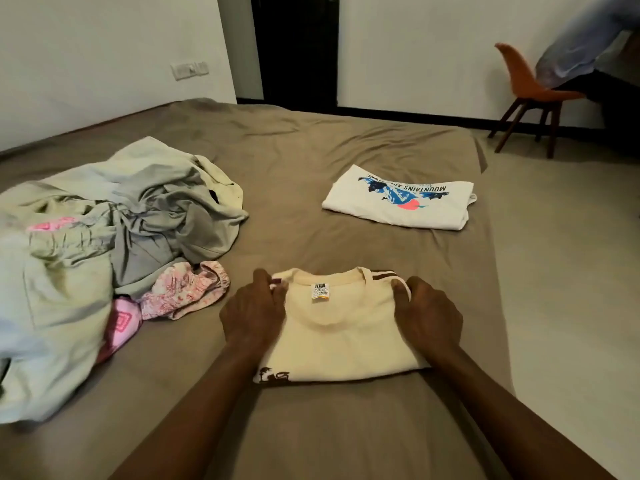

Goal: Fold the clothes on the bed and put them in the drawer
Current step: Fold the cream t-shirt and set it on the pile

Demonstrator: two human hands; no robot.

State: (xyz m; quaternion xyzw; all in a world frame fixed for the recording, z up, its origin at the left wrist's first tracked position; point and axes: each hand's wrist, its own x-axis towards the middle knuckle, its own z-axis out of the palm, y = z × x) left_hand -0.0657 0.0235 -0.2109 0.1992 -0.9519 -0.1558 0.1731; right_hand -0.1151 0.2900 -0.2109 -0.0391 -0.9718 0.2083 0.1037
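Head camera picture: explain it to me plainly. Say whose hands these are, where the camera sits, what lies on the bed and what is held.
No machine here: these are a person's two bare hands, filmed by one camera worn on the head, looking forward and down. The left hand and the right hand grip the sides of a folded cream T-shirt on the bed. Farther off lies a folded white printed T-shirt. On the left sits a pile of unfolded clothes.
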